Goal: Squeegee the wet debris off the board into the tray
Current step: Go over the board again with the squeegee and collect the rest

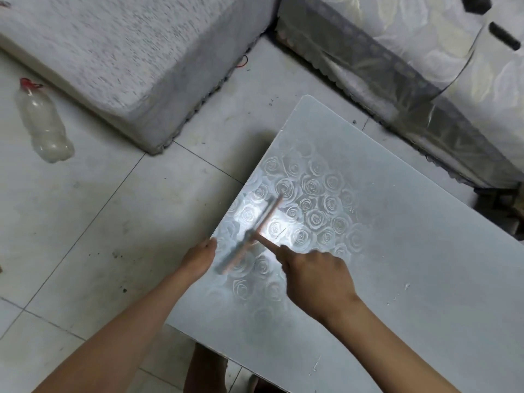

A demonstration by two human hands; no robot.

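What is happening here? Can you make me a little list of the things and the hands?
board: white, rose pattern near its left edge
squeegee: on the board near the left edge, blurred
right hand: grips the squeegee handle
left hand: at the board's left edge; grip unclear
tray: not in view
bottle: lies on the floor, left of the board, red cap
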